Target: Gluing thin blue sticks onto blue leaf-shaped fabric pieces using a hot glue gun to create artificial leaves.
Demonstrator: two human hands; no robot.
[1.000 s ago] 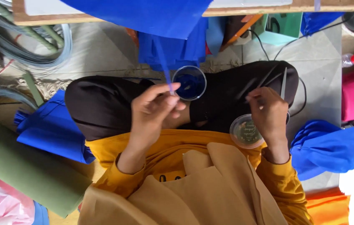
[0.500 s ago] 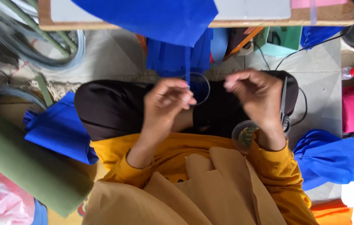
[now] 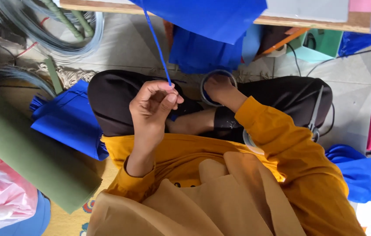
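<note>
The left hand (image 3: pixel 152 107) pinches one thin, flat blue strip (image 3: pixel 157 46) between thumb and fingertips; the strip runs straight toward 11 o'clock up to a smooth blue sheet (image 3: pixel 207 15) hanging over the wooden table (image 3: pixel 325 21) edge. The right hand (image 3: pixel 218 87) dips its fingers into one round, clear plastic cup (image 3: pixel 204 89) resting on the dark-clothed lap at 3 o'clock of the left hand, and whether those fingers grip anything cannot be told. One pair of metal scissors (image 3: pixel 315 114) lies on the right knee, one matte green roll (image 3: pixel 24 155) lies at 8 o'clock, and one stack of blue cut sheets (image 3: pixel 65 124) lies on the floor beside it.
</note>
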